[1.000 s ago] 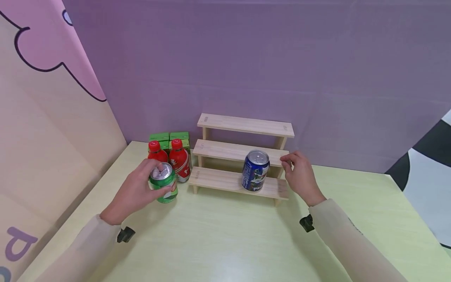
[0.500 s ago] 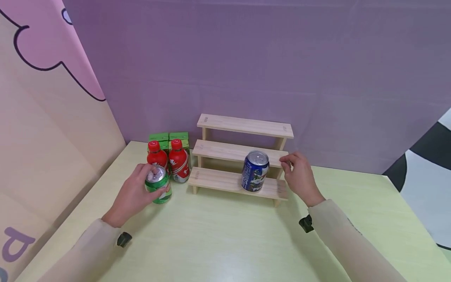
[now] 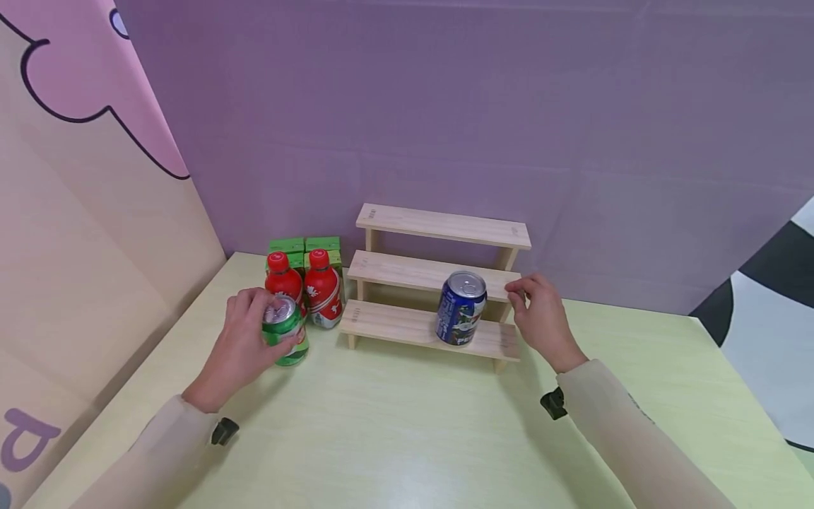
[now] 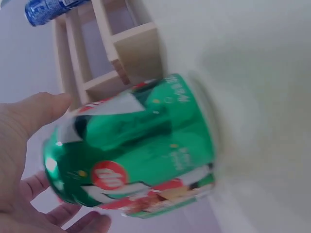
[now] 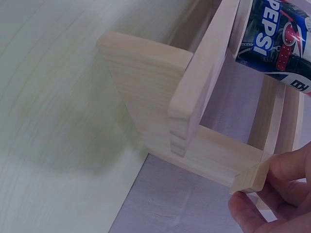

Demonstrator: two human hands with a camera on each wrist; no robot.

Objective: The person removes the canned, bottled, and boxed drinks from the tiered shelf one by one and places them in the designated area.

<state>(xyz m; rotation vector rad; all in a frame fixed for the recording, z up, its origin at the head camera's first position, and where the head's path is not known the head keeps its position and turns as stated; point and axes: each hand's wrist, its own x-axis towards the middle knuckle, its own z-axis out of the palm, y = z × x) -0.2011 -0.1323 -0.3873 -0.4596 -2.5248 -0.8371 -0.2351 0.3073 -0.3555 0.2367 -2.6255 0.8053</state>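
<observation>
My left hand [image 3: 237, 346] has thumb and fingers curled round the upper part of a green soda can [image 3: 289, 336] with a red "up" logo. In the left wrist view the can [image 4: 146, 141] lies between the thumb and the other fingers, its base close to the tabletop. At the right, my right hand [image 3: 542, 318] pinches the end of the middle board of a three-step wooden display stand [image 3: 394, 322]. Thumb and fingertips meet on that board end in the right wrist view. A blue Pepsi can [image 3: 461, 311] stands upright on the bottom step.
Two red-capped bottles [image 3: 324, 293] stand just behind the green can, left of the stand. Several green cartons [image 3: 323, 244] are lined up behind them. A purple backdrop [image 3: 445, 106] rises behind the pale table [image 3: 394, 424], and a beige printed panel [image 3: 95, 247] borders its left side.
Over the last second the green can and my left hand have shifted slightly left, mostly in the first half. The right hand, the stand and the Pepsi can have not moved.
</observation>
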